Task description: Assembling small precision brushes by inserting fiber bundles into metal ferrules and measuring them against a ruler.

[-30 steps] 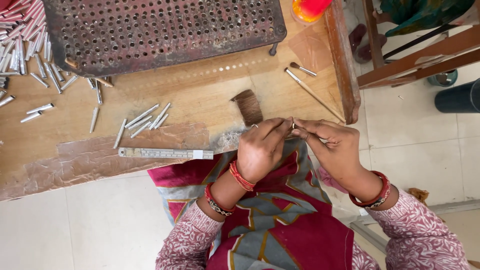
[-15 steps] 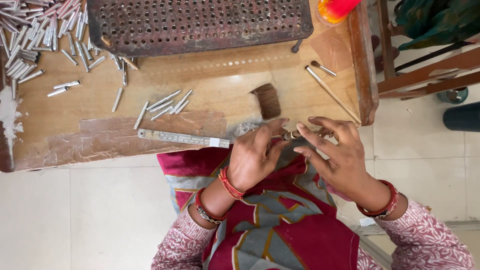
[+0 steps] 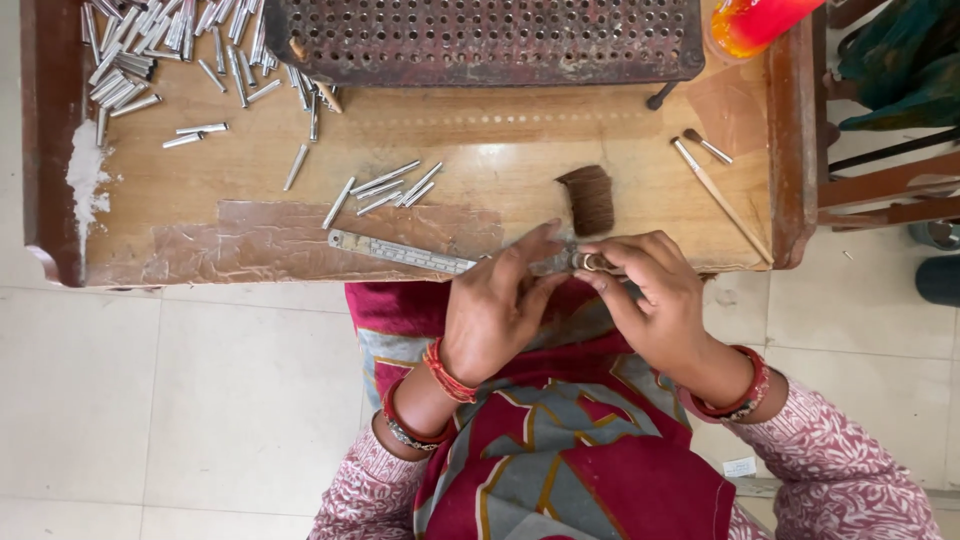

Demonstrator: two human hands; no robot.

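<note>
My left hand (image 3: 497,310) and my right hand (image 3: 658,300) meet at the near edge of a low wooden table (image 3: 480,150). Together their fingertips pinch a small metal tube (image 3: 585,262) that lies across the table edge. A brown brush head (image 3: 588,198) rests just beyond my hands. A metal ruler (image 3: 400,252) lies on a taped patch to the left of my left hand. Several short silver tubes (image 3: 385,188) lie loose behind the ruler.
A rusty perforated metal tray (image 3: 480,40) stands at the back. A heap of silver tubes (image 3: 140,50) fills the back left. White powder (image 3: 85,180) lies at the left rim. A thin brush stick (image 3: 720,198) and an orange-red container (image 3: 760,20) are at the right.
The view has shifted, so the table sits further right and higher in the frame. My hands stay together at the table edge, still working the small tube.
</note>
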